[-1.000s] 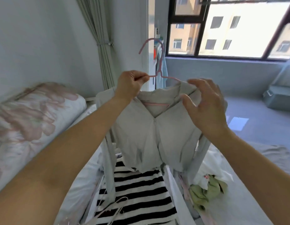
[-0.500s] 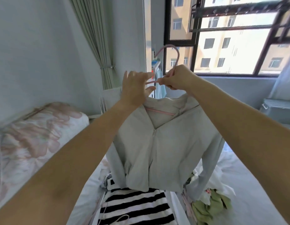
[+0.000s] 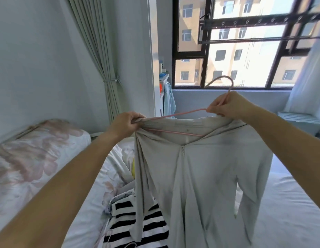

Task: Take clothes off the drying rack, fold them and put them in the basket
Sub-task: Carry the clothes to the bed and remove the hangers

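A pale grey zip-up jacket (image 3: 200, 169) hangs in front of me on a thin pink hanger (image 3: 175, 115). My left hand (image 3: 126, 125) grips the jacket's left shoulder, bunching the cloth. My right hand (image 3: 227, 106) pinches the hanger just below its hook, out to the right. One hanger arm shows bare above the collar between my hands; its lower bar runs inside the neck opening. The sleeves hang loose. The basket is out of view.
A black-and-white striped garment (image 3: 137, 224) lies on the white bed (image 3: 288, 203) under the jacket. A floral pillow (image 3: 30, 154) sits at the left. An overhead drying rack (image 3: 263, 22) hangs by the window, a tied curtain (image 3: 109, 81) beside the wall.
My right hand has moved right with the hanger, and my left hand now grips the jacket's shoulder. The jacket has spread wider and shifted right; one hanger arm has come out of the collar.
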{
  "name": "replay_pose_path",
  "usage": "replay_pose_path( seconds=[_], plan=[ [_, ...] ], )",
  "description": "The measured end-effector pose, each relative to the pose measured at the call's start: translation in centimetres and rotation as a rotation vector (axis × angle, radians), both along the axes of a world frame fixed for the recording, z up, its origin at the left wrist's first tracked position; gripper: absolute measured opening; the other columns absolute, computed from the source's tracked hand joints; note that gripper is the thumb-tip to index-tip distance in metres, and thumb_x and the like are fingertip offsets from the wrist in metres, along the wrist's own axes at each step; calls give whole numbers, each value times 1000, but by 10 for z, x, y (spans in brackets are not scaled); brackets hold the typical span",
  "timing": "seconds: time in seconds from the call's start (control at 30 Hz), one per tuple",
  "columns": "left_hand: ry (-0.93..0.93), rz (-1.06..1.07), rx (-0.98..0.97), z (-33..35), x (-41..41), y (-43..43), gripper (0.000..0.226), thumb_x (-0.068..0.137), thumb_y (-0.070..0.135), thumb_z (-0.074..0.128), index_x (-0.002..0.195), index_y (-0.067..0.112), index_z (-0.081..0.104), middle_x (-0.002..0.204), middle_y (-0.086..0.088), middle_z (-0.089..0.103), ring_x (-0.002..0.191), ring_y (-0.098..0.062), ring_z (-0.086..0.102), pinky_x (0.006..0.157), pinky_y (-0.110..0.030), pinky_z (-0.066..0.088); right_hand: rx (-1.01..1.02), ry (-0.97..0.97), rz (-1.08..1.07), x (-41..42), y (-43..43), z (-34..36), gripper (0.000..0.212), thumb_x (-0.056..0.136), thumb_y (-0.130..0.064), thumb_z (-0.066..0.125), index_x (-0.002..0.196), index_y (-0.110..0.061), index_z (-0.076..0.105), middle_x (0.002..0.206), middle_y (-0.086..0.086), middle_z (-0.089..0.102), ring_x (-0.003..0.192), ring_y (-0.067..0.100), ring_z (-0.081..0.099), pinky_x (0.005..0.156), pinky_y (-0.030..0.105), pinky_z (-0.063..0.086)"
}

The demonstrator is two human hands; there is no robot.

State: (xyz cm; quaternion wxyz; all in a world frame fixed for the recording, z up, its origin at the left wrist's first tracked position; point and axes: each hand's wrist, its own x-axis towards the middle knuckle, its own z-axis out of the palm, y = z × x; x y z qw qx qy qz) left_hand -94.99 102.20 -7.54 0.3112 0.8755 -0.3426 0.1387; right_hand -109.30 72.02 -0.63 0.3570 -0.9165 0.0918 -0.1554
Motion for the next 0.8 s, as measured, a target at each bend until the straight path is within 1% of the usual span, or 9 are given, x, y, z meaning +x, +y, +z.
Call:
replay_pose_path(
  seconds=[0.13,0.2,0.27,0.33,0.47,0.53,0.6,0.7,0.8],
  plan=[
    [148,30,-142,-11,-2,-1,11,83,16,71,82,28,72,73,-8,69,59,-19,62,60,-32,53,105,-77,-44,-33,-33,5,7,85,-18,71,90,-12,72,72,8,63,62,13,52,54,14,43],
    [214,36,-236,-13,-7,-12,7,84,15,71,84,23,72,70,-7,67,52,-13,60,57,-33,55,265,-182,-37,-44,-48,11,5,87,-16,67,88,-14,71,76,11,61,65,15,51,54,12,45],
    [256,13,-326,-12,-19,-35,7,87,8,68,92,12,72,69,-3,66,49,-5,58,53,-25,55,403,-253,-43,-47,-56,14,7,89,-17,65,89,-13,70,77,8,60,64,13,53,58,15,46],
    [285,-35,-400,-8,-35,-65,8,87,4,66,91,9,70,68,-2,65,49,-3,58,50,-20,54,521,-358,-62,-45,-58,16,6,88,-15,65,89,-11,70,70,3,61,60,9,54,57,17,46],
    [378,-95,-468,-13,-60,-117,8,83,6,70,85,13,72,71,-5,66,63,-22,65,62,-39,60,712,-588,-166,-48,-63,17,2,86,-12,70,86,-11,71,53,-8,59,53,6,51,47,12,41],
    [419,-82,-506,-20,-66,-133,9,80,9,71,80,18,73,75,-4,68,72,-27,67,67,-43,59,675,-594,-230,-56,-73,7,3,84,-15,73,86,-13,72,54,-9,60,52,4,53,53,14,44],
    [470,-58,-567,-25,-72,-143,16,83,4,68,78,19,71,75,-3,68,74,-26,65,64,-43,60,592,-551,-266,-67,-86,-6,9,82,-16,74,89,-11,73,58,-5,62,51,3,53,57,16,46],
    [552,-30,-690,-21,-77,-153,19,87,3,64,78,18,69,75,-4,66,70,-22,64,58,-33,59,409,-448,-311,-88,-106,-28,11,86,-16,71,95,-10,72,65,3,59,44,-2,51,48,11,41],
    [589,-29,-755,-8,-78,-164,11,88,5,65,84,14,69,83,-9,66,70,-21,64,58,-30,59,282,-382,-356,-99,-126,-49,4,86,-15,70,90,-14,71,54,-4,60,41,-5,49,44,8,39]
  ],
)
